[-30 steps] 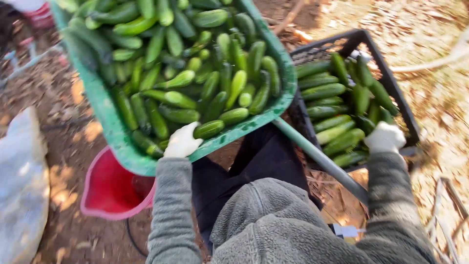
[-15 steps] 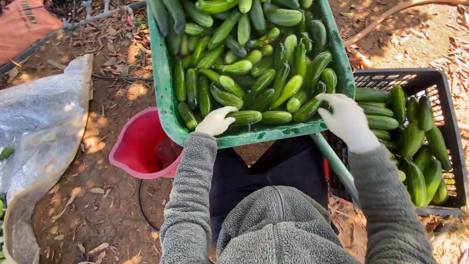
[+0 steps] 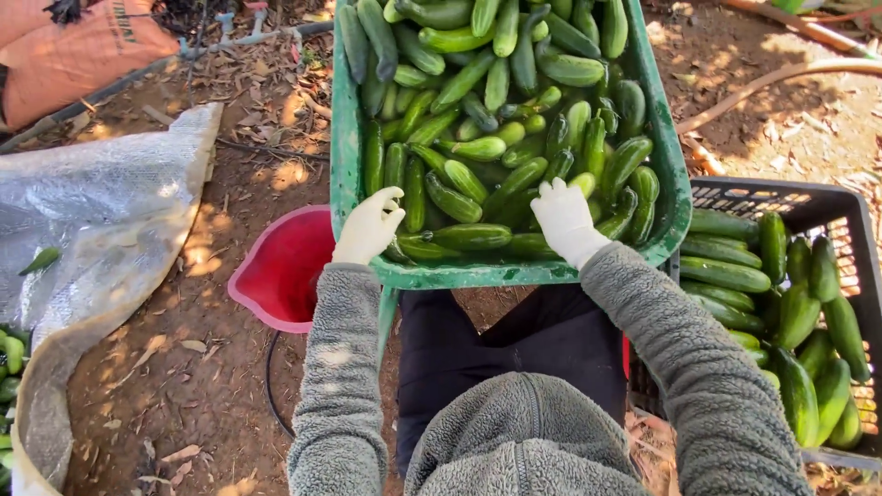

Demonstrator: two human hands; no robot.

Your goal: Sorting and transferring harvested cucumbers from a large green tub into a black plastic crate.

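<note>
1. Step judged: sorting cucumbers (image 3: 473,237) at the near edge of the green tub (image 3: 344,174).
2. Left hand (image 3: 369,227), fingers loosely spread, rests on the near-left rim; right hand (image 3: 562,219), fingers apart, lies on the pile.
3. Next calls for closing on one cucumber.
4. Black crate (image 3: 850,216) at right; red bucket (image 3: 280,266); bare leaf-littered soil.

Bare brown ground (image 3: 220,386), strewn with dry leaves, carries everything. On it at the left lies a crumpled silvery sheet (image 3: 92,230), with an orange sack (image 3: 64,46) far left. A red bucket (image 3: 280,271) stands near the middle, and a black crate (image 3: 841,207) of cucumbers sits at the right. A pale hose (image 3: 781,78), probably, curves across the far right.
</note>
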